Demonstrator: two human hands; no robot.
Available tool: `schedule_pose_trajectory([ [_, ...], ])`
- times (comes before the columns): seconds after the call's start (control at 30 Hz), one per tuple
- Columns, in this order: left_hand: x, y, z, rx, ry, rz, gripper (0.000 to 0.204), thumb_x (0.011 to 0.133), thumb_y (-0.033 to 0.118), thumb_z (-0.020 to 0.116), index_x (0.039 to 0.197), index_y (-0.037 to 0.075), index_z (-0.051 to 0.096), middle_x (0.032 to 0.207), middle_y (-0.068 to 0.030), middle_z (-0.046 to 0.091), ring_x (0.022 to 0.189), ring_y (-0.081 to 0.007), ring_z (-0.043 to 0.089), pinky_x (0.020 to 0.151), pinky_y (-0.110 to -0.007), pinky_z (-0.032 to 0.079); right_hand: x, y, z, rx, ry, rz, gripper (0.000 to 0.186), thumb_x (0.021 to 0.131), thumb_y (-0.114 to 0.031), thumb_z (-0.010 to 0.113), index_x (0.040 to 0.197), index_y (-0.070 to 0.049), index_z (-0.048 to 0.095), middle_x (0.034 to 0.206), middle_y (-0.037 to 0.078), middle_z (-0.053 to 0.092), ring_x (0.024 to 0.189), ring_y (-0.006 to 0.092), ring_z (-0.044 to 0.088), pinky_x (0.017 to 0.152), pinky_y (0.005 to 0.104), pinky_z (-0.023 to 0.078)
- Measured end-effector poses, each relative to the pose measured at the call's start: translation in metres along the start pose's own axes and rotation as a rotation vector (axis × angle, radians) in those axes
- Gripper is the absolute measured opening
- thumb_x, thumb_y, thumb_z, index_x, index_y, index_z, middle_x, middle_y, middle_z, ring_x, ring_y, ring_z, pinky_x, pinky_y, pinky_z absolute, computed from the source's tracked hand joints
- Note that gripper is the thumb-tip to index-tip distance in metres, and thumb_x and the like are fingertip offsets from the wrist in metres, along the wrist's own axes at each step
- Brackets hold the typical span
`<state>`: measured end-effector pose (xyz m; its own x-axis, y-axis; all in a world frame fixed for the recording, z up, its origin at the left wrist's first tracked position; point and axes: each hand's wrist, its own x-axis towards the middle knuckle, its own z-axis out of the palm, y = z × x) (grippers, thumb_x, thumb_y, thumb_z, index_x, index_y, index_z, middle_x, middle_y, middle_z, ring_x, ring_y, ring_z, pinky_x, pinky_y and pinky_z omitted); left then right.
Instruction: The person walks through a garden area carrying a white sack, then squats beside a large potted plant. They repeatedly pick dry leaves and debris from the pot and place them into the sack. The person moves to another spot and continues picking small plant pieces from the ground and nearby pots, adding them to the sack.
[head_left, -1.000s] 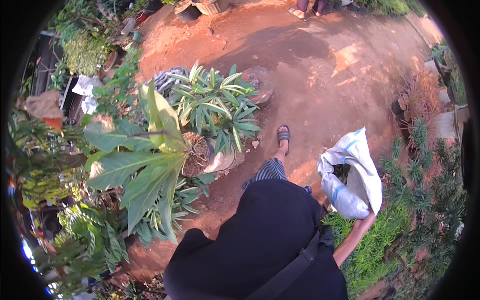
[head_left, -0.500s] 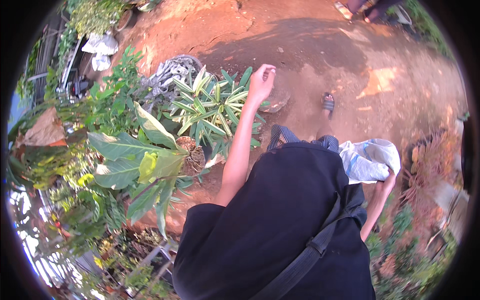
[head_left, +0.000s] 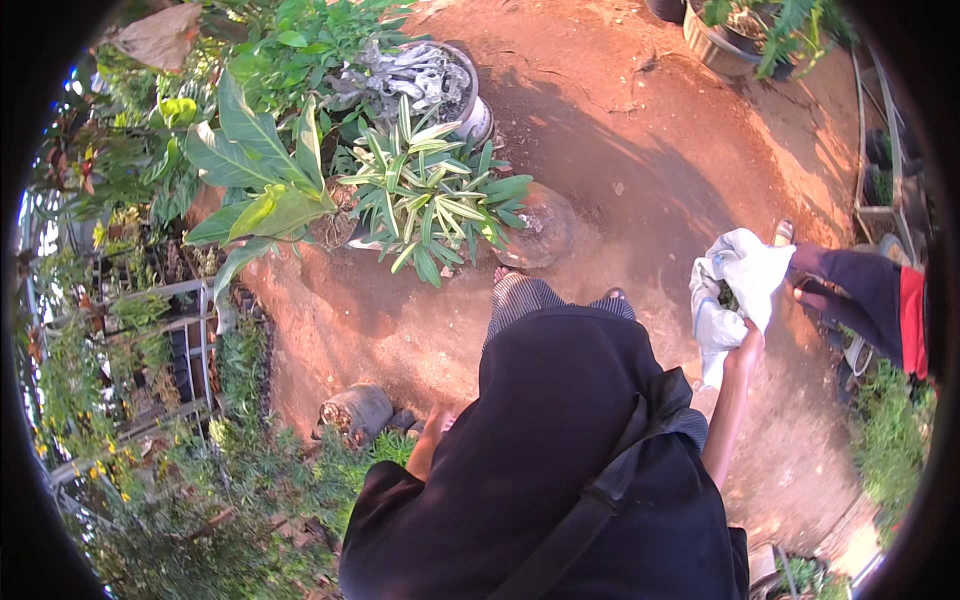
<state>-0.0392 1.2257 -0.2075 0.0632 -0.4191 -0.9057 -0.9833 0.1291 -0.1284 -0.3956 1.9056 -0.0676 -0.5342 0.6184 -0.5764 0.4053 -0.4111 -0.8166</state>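
My right hand (head_left: 745, 352) is closed around the gathered edge of a white sack (head_left: 752, 262), which hangs out in front of me on the right. The sack's mouth is partly open, and something green shows inside. My left hand (head_left: 440, 422) is low beside my black shirt, partly covered by it; its fingers are too hidden to make out. A grey, log-like block (head_left: 357, 413) lies on the soil just left of that hand. Ahead and to the left grows a plant with cream-striped leaves (head_left: 425, 195), and a broad-leaved potted plant (head_left: 265, 170) stands next to it.
A rounded stone (head_left: 540, 226) sits beside the striped plant. Behind it is a pot (head_left: 468, 85) filled with grey twisted material. Another person (head_left: 865, 300) is close on the right. Metal racks (head_left: 195, 345) with plants line the left, and a large potted plant (head_left: 715, 45) stands far right.
My view has turned. My left hand has dropped from beside the striped plant to my side. The sack, still in my right hand, is now farther out in front.
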Motion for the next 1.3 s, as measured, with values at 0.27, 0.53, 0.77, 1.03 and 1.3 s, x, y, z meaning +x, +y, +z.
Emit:
schedule_pose_trajectory([
  [0.27,-0.027,0.068,0.073,-0.202,0.029,0.12,0.039,0.094,0.034,0.057,0.113,0.0,0.063,0.088,-0.0212,0.071,0.08,-0.0311,0.071,0.071,-0.043,0.055,0.079,-0.095,0.18,-0.048,-0.188,-0.138,0.035,0.093,-0.008,0.054,0.125,0.004,0.058,0.116,0.014,0.065,0.107,0.0263,0.065,0.089,0.0413,0.055],
  [0.53,0.089,0.215,-0.031,-0.257,0.167,0.223,0.04,0.092,0.036,0.063,0.11,0.0,0.066,0.089,-0.0214,0.072,0.085,-0.0322,0.072,0.078,-0.043,0.055,0.105,-0.138,0.42,-0.078,-0.368,-0.107,0.032,0.093,-0.012,0.056,0.12,0.003,0.06,0.112,0.014,0.067,0.103,0.027,0.066,0.089,0.0414,0.054],
  [0.77,0.033,0.471,-0.102,-0.537,0.316,0.732,0.026,0.104,0.024,0.051,0.113,0.003,0.064,0.082,-0.0049,0.065,0.076,-0.0139,0.063,0.071,-0.03,0.051,0.156,-0.155,0.63,-0.309,-1.045,-0.147,0.034,0.091,-0.009,0.056,0.123,0.001,0.061,0.112,0.009,0.067,0.103,0.018,0.065,0.086,0.0321,0.054],
  [1.03,-0.128,0.673,0.037,-0.714,0.166,0.467,0.028,0.102,0.023,0.054,0.11,-0.001,0.065,0.094,-0.0106,0.069,0.085,-0.0173,0.066,0.076,-0.032,0.054,0.2,-0.156,0.795,-0.757,-1.251,0.021,0.036,0.09,-0.005,0.05,0.122,0.006,0.063,0.105,0.01,0.07,0.095,0.0182,0.066,0.084,0.0328,0.053],
  [1.3,-0.156,0.754,-0.009,-0.778,0.399,0.374,0.029,0.102,0.026,0.057,0.112,0.001,0.066,0.1,-0.0121,0.07,0.089,-0.02,0.065,0.082,-0.034,0.053,0.262,-0.188,0.904,-0.918,-1.305,-0.105,0.026,0.093,-0.01,0.051,0.108,0.005,0.065,0.099,0.012,0.068,0.089,0.0191,0.064,0.079,0.033,0.051],
])
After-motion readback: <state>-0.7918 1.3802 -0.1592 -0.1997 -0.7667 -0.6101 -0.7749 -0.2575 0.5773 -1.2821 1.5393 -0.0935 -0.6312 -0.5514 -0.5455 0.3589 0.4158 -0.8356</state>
